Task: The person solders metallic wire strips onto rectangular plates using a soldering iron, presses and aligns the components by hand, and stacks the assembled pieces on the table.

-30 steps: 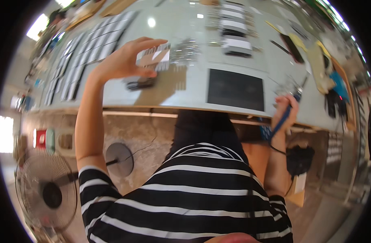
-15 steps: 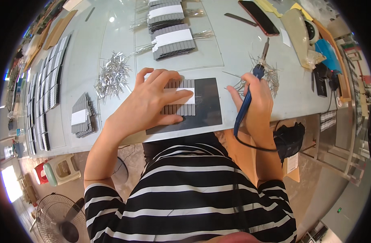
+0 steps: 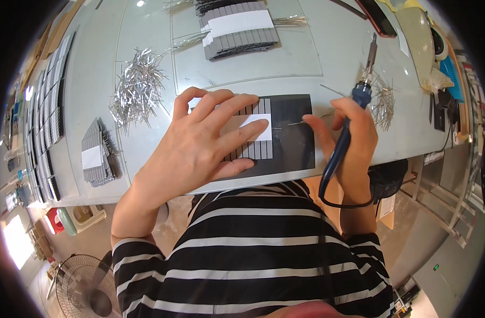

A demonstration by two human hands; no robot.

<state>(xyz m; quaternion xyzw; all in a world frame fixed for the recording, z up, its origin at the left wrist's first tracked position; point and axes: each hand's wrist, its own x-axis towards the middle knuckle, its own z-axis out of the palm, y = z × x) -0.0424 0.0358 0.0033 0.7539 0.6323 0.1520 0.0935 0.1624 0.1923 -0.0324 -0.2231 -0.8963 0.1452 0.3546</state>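
My left hand (image 3: 203, 142) lies with fingers spread over a small panel of grey strips (image 3: 262, 150) with a white band across it, pressing it on a dark rectangular mat (image 3: 297, 151). My right hand (image 3: 356, 135) grips a soldering iron (image 3: 361, 94) with a blue handle, its metal tip pointing away from me. By the right thumb, a thin silvery metal strip (image 3: 296, 123) reaches over the mat's right part toward the panel. Whether the thumb and a finger pinch it is hard to see.
A pile of silvery strips (image 3: 139, 85) lies left, another (image 3: 384, 103) right. Banded grey panels are stacked at the back (image 3: 240, 32) and front left (image 3: 98, 156); rows of panels (image 3: 49, 106) line the far left. A phone (image 3: 377, 18) lies back right. The iron's cord (image 3: 348, 205) hangs over the table edge.
My right hand, with the soldering iron, has come over the mat's right edge, and a thin metal strip now shows by its thumb. My left hand stays on the panel. The view has shifted closer.
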